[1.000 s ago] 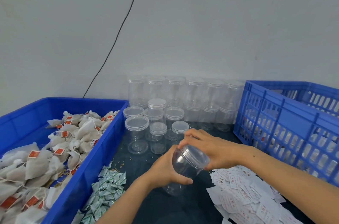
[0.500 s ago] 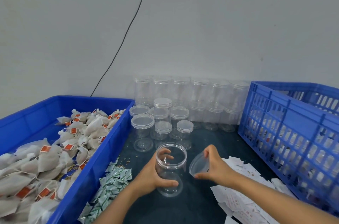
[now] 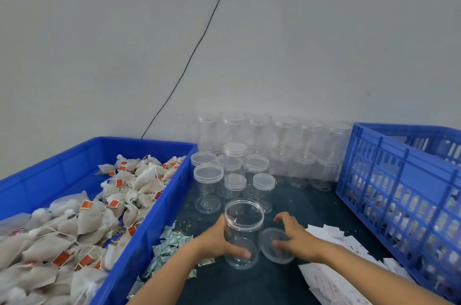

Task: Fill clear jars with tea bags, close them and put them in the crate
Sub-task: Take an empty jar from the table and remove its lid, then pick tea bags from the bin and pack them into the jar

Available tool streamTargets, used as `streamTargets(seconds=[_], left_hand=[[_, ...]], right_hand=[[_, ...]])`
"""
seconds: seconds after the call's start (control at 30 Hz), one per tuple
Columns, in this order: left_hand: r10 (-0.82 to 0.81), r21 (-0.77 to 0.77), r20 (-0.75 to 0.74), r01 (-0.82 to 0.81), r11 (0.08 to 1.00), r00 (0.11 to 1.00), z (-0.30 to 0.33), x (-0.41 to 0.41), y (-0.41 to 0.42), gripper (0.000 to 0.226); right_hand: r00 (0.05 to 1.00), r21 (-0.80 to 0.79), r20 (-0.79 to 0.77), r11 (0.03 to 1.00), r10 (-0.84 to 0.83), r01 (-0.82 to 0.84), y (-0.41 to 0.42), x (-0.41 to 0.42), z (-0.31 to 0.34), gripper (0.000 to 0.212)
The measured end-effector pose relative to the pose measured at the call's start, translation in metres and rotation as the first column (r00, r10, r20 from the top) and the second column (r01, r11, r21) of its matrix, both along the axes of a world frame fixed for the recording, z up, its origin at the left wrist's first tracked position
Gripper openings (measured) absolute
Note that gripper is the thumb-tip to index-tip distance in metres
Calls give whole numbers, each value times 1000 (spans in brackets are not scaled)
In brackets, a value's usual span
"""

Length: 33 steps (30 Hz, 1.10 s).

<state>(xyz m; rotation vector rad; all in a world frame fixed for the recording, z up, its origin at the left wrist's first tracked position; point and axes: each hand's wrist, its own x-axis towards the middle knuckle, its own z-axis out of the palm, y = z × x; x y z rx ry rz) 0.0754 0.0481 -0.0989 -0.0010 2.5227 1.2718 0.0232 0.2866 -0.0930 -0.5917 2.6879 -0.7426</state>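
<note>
An open clear jar (image 3: pixel 243 232) stands upright on the dark tabletop (image 3: pixel 299 195) under a grey wall (image 3: pixel 299 42). The left hand (image 3: pixel 219 239) grasps it. The right hand (image 3: pixel 296 237), fingers relaxed, hovers over the lid (image 3: pixel 277 246) just right of the jar; contact is unclear.

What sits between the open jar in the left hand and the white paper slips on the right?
In the head view, the clear lid lies flat there, beside the open jar, with the right hand over it.
</note>
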Motion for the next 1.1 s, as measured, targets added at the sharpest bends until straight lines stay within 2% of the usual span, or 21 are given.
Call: streamTargets(seconds=[0.07,0.1,0.17,0.27,0.43,0.53,0.6,0.67,0.7,0.8,0.83,0.87,0.97,1.0,1.1], left_hand=[[-2,-217,137,32,976,991,20,5,-3,102],[14,-298,153,32,954,988,31,8,-6,103],[18,-378,58,5,926,998,53,15,-16,92],[20,-355,-92,-51,933,996,84,28,-38,63],[141,-261,-360,-245,934,922,103,43,-96,27],[254,-220,-422,-370,903,870,92,52,-135,16],[294,-273,-427,-432,860,855,83,60,-163,14],[312,-399,-425,-485,778,850,76,70,-193,19],[319,-496,-429,-516,698,845,73,75,-208,24],[401,-787,-359,-505,356,843,61,92,-248,50],[459,-832,-309,-471,295,833,57,98,-259,62],[508,-843,-255,-446,299,823,51,103,-269,73],[576,-694,-45,-440,570,816,44,108,-288,95],[566,-670,-5,-423,610,824,44,108,-289,95],[515,-715,-26,-376,589,857,44,103,-288,83]], right_hand=[[998,-168,-47,985,-35,27,-11,-3,20,33],[994,-259,-90,965,-68,43,-19,-5,33,34],[975,-408,-173,911,-141,59,-40,-6,60,40],[963,-536,-217,844,-159,19,-78,-2,93,39],[987,-613,-162,785,-13,-90,-150,23,107,37],[994,-632,-82,767,74,-109,-190,41,99,35],[989,-638,-41,757,145,-138,-215,52,92,34],[979,-621,-37,763,200,-179,-240,60,86,31],[974,-604,-33,772,226,-200,-252,63,84,30],[943,-524,45,811,329,-259,-288,72,79,27],[927,-478,77,830,366,-288,-298,75,75,25],[914,-415,90,849,395,-327,-308,77,70,22],[886,-226,74,873,457,-431,-331,81,54,22],[886,-172,57,878,461,-446,-336,81,51,23],[907,-119,-44,899,419,-421,-343,79,44,26]])
